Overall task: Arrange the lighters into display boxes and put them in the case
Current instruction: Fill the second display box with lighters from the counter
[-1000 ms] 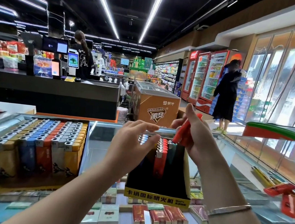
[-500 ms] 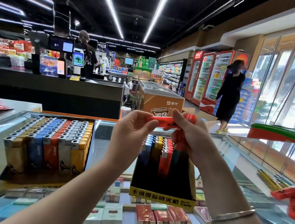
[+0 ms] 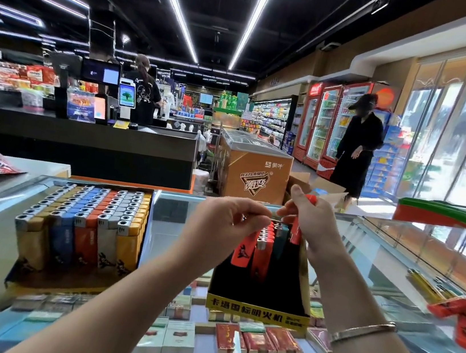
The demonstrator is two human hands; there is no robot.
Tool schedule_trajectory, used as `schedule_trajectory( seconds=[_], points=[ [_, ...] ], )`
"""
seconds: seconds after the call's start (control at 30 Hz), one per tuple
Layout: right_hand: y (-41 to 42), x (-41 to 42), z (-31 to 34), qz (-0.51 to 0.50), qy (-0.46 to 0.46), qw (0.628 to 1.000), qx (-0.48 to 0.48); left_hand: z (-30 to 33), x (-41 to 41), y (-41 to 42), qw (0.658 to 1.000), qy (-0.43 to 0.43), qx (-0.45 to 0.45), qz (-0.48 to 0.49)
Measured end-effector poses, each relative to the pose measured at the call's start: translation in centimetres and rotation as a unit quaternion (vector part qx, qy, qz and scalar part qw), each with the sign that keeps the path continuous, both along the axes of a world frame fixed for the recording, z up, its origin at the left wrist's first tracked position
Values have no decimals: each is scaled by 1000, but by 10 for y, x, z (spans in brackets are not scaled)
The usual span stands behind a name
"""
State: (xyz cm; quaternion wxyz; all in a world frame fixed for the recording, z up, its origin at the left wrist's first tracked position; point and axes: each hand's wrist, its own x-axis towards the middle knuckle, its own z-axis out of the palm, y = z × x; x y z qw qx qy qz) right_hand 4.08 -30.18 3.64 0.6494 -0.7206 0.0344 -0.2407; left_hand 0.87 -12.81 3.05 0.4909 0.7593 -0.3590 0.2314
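Glass table [image 3: 176, 228] under both forearms, cigarette packs showing through it. Full display box [image 3: 80, 232] well off to my left, every row loaded. Half-filled display box [image 3: 259, 299] straight ahead of me, front rows bare and black, lighters standing only at the back. Left hand [image 3: 224, 229] hangs over its back rows, fingers curled, pinching the metal head of a red lighter [image 3: 243, 251]; its long axis runs down and slightly left, tail just above the bare slots, beside the standing red ones. Left hand is the nearer one for seating it; slot lies directly below the tail. Right hand [image 3: 313, 226] above the box's right rear corner, fist wrapped on spare red lighters [image 3: 297, 233], held near upright. Loose lighters [image 3: 453, 306] far right.
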Motion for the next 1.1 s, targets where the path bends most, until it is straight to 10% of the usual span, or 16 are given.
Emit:
schedule_trajectory(
  seconds=[1.1],
  points=[
    [-1, 10, -6, -16, -10, 999, -43, 4, -10, -6, 942, -189, 276, 36]
  ],
)
